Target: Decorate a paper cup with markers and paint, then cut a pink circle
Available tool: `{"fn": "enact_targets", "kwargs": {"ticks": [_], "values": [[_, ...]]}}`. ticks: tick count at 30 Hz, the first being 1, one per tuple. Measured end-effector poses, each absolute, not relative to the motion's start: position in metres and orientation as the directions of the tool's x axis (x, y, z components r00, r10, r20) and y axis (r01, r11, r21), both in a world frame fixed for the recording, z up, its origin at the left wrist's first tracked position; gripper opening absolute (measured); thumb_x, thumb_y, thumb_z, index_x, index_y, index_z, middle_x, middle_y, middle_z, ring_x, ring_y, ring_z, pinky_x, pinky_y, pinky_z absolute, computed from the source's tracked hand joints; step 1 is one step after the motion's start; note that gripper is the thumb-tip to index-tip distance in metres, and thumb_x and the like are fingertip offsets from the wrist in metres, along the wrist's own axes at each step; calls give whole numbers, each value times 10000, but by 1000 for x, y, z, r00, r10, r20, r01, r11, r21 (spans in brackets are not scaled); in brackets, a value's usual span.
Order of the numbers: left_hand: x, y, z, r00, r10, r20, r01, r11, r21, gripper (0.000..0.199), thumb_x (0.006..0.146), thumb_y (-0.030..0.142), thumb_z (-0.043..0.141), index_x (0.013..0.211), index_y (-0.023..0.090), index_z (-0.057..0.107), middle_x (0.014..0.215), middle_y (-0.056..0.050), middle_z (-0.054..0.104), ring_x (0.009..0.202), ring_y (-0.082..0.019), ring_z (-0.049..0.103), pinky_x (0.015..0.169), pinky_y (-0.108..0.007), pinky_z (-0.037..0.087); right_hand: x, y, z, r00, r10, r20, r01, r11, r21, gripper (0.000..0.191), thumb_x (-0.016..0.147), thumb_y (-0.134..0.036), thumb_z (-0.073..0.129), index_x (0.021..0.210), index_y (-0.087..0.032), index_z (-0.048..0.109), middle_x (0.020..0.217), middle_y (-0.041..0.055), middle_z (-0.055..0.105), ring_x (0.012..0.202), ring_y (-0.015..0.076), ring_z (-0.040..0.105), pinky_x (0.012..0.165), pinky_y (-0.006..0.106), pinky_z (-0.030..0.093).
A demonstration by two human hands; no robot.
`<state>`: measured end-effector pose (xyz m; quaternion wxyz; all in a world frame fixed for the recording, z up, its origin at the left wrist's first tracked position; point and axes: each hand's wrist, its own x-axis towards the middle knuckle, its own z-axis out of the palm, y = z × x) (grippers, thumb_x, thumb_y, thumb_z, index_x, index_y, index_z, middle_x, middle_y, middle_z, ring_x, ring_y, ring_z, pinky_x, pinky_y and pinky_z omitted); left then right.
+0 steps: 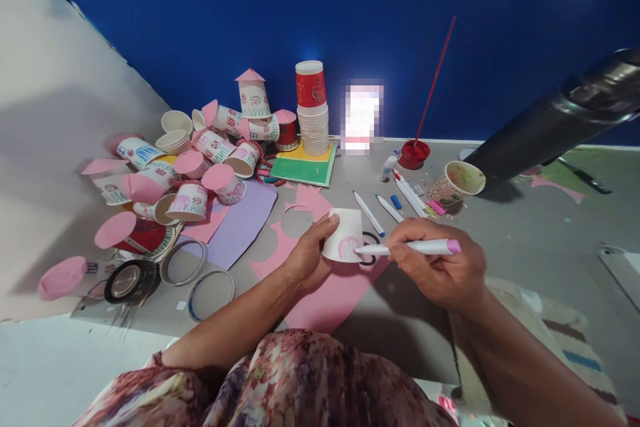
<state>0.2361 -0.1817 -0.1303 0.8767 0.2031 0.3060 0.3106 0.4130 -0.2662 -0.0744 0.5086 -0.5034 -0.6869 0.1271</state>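
Observation:
My left hand (311,255) is closed on a white paper cup (343,230), held upside down with its wide rim at the bottom. A pink arch-shaped outline is drawn on the cup's side, near the rim. Between the fingers of my right hand (443,267) is a white felt-tip marker (420,248) with a pink end, its tip at the right part of the pink drawing. Black scissors handles (371,240) show partly behind the cup. Under both lies pink paper (320,300) with round cut-outs along its edge.
Decorated cups with pink paper tops (187,200) are heaped at the left. Stacked cups (314,127) stand at the back, near several markers (369,213). Tape rolls (211,295) lie front left; a patterned cup (453,185) and a dark cylinder (540,123) are at the right.

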Motion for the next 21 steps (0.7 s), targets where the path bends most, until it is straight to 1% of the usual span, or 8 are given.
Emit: {"fn": "enact_targets", "kwargs": {"ticks": [3, 5, 7, 11, 14, 17, 21], "values": [[236, -181, -129, 650, 649, -395, -418, 740, 527, 314, 850, 357, 769, 1034, 112, 697, 894, -120, 765, 830, -289, 751, 803, -411, 612, 413, -267, -75, 40, 831, 554, 545, 447, -710, 154, 916, -171, 621, 778, -210, 676, 659, -6, 721, 505, 120, 598, 493, 255, 433], [236, -181, -129, 661, 647, -380, -424, 740, 523, 310, 864, 351, 751, 1050, 109, 698, 917, -130, 774, 851, -304, 755, 824, -443, 615, 413, -267, -75, 80, 816, 572, 555, 440, -706, 154, 921, -171, 625, 785, -212, 686, 680, 0, 733, 505, 120, 598, 494, 257, 434], [236, -180, -129, 666, 643, -378, -426, 744, 515, 309, 872, 355, 741, 1053, 109, 695, 911, -135, 778, 855, -313, 758, 833, -459, 614, 413, -267, -74, 78, 809, 583, 565, 446, -694, 152, 920, -168, 627, 787, -212, 687, 681, 0, 733, 507, 119, 600, 490, 255, 430], [235, -179, -129, 696, 605, -387, -403, 775, 488, 384, 882, 406, 726, 1093, 86, 690, 902, -165, 779, 865, -324, 761, 797, -431, 614, 413, -267, -72, 17, 829, 559, 554, 457, -696, 171, 914, -148, 610, 766, -213, 664, 660, -8, 720, 514, 114, 605, 483, 245, 420], [235, -179, -129, 680, 617, -397, -421, 771, 478, 331, 891, 374, 723, 1067, 95, 693, 892, -141, 775, 819, -283, 753, 769, -392, 613, 413, -268, -74, 61, 812, 581, 552, 458, -697, 162, 925, -157, 628, 781, -216, 674, 670, -10, 721, 514, 113, 605, 481, 243, 422], [235, -180, -128, 658, 638, -401, -438, 756, 486, 285, 893, 352, 728, 1032, 105, 694, 893, -126, 775, 790, -257, 746, 790, -376, 606, 413, -267, -76, 93, 810, 579, 567, 435, -699, 150, 931, -178, 640, 794, -217, 685, 657, -11, 716, 489, 114, 587, 469, 250, 418], [235, -179, -126, 690, 612, -387, -412, 771, 485, 330, 873, 382, 744, 1031, 96, 697, 876, -135, 774, 821, -293, 759, 783, -393, 607, 412, -267, -75, 30, 837, 547, 567, 436, -699, 187, 930, -179, 602, 758, -218, 663, 645, -4, 712, 489, 120, 587, 477, 256, 433]]}}
